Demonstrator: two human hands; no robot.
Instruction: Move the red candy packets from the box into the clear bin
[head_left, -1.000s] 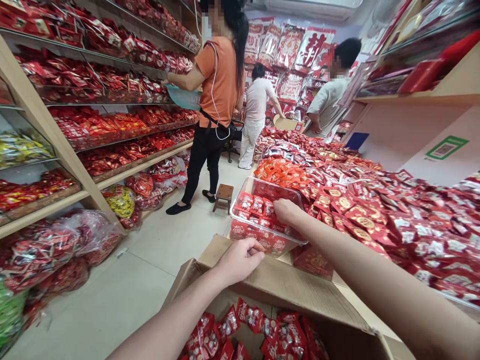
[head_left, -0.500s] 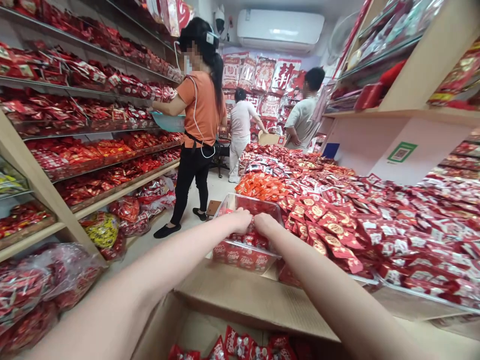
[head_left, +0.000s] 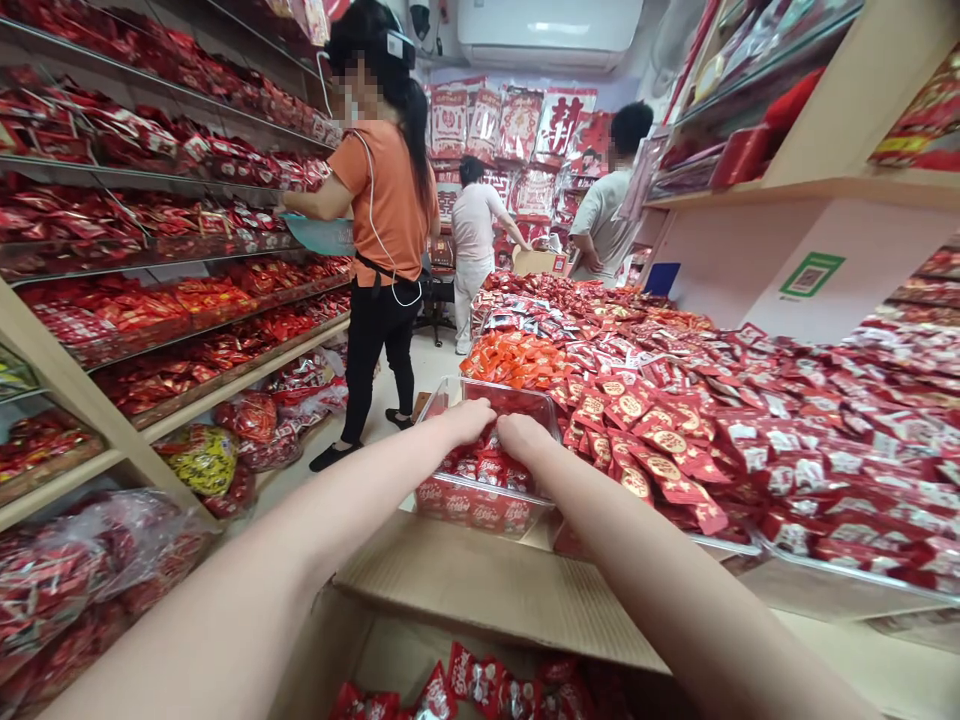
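Note:
A clear plastic bin [head_left: 484, 497] stands at the near left end of the candy display. Red wrapped candies [head_left: 480, 467] lie inside it in rows. My left hand [head_left: 470, 420] is over the bin with its fingers curled down among the candies. Close beside it, my right hand [head_left: 523, 440] is curled and reaches into the same bin. The fingertips of both hands are hidden, so what they grip cannot be made out. Below my forearms sits an open cardboard box [head_left: 480, 580] with several red wrapped candies [head_left: 480, 680] at its bottom.
Piles of red packets [head_left: 652, 440] fill the display to the right, with orange packets [head_left: 517, 358] behind the bin. Shelves of candy [head_left: 187, 245] line the left wall. A person in an orange top [head_left: 390, 200] stands there; two more people are at the back.
Both hands have stayed in the bin and shifted slightly, with more candies showing below them. The view has tilted down a little. The person in orange still stands at the shelves.

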